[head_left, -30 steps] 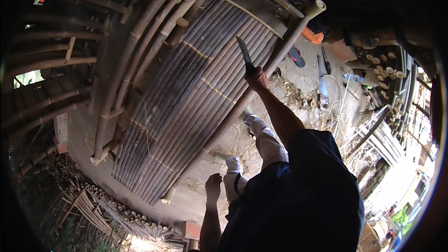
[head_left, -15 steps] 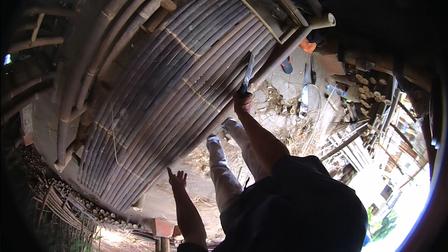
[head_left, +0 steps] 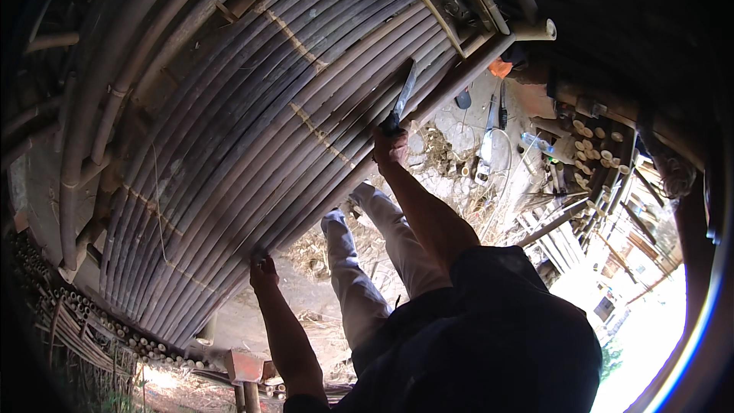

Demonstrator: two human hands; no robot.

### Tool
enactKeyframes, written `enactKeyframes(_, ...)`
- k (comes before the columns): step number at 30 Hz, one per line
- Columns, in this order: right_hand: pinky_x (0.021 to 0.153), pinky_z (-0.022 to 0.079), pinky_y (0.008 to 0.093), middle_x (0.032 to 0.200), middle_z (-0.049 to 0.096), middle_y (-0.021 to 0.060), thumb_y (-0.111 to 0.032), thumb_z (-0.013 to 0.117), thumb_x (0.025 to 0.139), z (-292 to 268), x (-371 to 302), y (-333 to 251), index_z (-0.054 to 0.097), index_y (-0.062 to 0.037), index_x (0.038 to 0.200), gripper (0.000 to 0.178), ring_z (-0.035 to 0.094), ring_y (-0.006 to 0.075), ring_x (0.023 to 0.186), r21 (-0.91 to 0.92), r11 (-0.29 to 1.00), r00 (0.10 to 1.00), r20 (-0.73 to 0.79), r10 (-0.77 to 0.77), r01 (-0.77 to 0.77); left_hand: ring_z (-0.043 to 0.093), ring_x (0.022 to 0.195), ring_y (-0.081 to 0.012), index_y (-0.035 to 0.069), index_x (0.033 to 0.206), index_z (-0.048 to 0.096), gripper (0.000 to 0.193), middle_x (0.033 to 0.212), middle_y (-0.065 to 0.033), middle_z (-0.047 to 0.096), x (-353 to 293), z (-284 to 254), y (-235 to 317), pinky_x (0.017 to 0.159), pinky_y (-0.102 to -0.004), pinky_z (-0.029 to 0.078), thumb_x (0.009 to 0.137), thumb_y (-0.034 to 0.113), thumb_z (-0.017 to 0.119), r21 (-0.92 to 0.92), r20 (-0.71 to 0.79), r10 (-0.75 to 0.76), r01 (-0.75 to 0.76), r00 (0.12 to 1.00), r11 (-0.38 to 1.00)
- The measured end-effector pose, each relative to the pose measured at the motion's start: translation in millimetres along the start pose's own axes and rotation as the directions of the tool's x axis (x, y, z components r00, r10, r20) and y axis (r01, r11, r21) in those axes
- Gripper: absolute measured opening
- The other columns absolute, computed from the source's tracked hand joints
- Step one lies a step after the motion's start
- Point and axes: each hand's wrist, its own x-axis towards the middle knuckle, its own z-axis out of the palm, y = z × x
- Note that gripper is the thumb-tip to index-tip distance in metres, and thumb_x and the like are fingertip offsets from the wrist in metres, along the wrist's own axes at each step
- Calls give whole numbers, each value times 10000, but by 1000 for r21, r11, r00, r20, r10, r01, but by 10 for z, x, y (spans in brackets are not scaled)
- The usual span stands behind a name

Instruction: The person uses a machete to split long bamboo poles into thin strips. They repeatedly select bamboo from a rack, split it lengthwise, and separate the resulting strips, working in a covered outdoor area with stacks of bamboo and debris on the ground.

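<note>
A wide bed of bamboo slats (head_left: 229,138), bound across with pale cord, slants over the left and middle of the view. My right hand (head_left: 391,148) is closed round the black handle of a long knife (head_left: 405,88). Its flat blade lies over the slats near the bed's right edge and points away from me. At the bed's near edge, my left hand (head_left: 264,271) has its fingers curled in shadow against the edge bamboo; the fingertips are partly hidden.
Thick bamboo rails (head_left: 115,95) run along the far left. On the ground to the right lie a long-bladed tool (head_left: 487,141), a clear plastic bottle (head_left: 537,142) and a pile of cut bamboo (head_left: 596,145). A red brick (head_left: 245,367) stands near the front.
My left hand has gone from spread fingers beside the bed to fingers curled at its edge. The knife stays in my right hand, over the slats. The whole view has shifted slightly.
</note>
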Motion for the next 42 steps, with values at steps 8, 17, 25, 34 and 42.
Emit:
enactKeyframes(8,675,505,360,862,653,66,-307,808,732,61,40,106,613,-38,935,389,601,171,766,119,989,996,-15,-87,88,640,1003,-132,119,1243,639,355,1154,-21,679,181,-96,2,842,-273,536,894,98,702,-357,33,-189,188,981,915)
enactKeyframes(17,891,510,481,965,680,215,-349,760,710,-40,-240,-116,567,-15,1132,573,666,378,987,-76,997,1000,-28,14,-16,608,1151,-194,146,1307,556,599,1244,-1,624,-150,279,306,946,-411,506,847,473,756,-593,-140,-534,361,834,720)
enactKeyframes(25,1039,343,496,1301,447,140,-389,777,727,185,-652,-1197,455,-66,1287,721,404,335,1272,-335,842,906,116,-407,422,560,1231,-194,170,1362,521,669,1354,7,566,-366,256,121,1009,-388,463,882,622,634,-640,-20,-408,302,913,707)
enactKeyframes(34,1057,328,539,1398,423,166,-431,759,784,500,-510,-1766,412,-33,1386,800,371,374,1329,-163,772,789,111,-604,614,651,1087,-252,51,1405,454,702,1287,-109,614,-851,582,153,915,-395,513,938,554,601,-233,57,-365,368,929,900)
enactKeyframes(42,1060,394,461,1307,501,203,-204,716,817,-1902,-586,850,449,-17,1346,622,457,384,1251,-384,826,910,148,-386,413,699,843,-221,-14,1117,643,337,960,-139,710,-1023,936,161,768,-343,550,915,255,667,576,519,54,-397,853,714)
